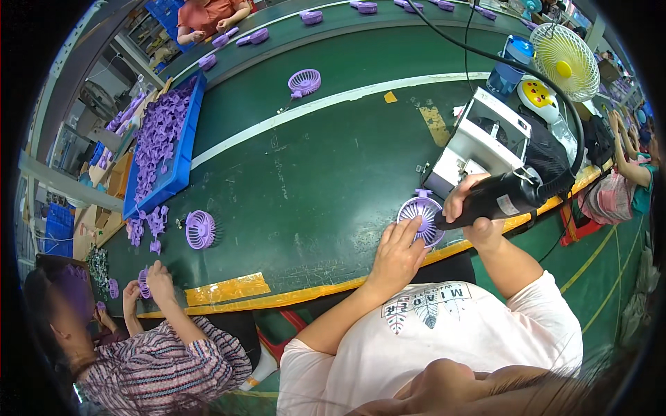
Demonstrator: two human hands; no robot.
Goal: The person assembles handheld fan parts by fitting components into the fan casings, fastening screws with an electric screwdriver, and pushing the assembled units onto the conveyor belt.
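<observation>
Right of centre, the right hand (483, 231) clasps the tool (501, 198), pointing left at the fan (415, 207) under the flat-fingered left hand (399, 256).

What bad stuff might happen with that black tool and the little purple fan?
The black tool in the right hand points at the purple fan beside the left hand, so a slip might poke its fingers. The fan lies near the taped table edge, so a bump might knock it off. The tool's looping black cable might snag.
</observation>
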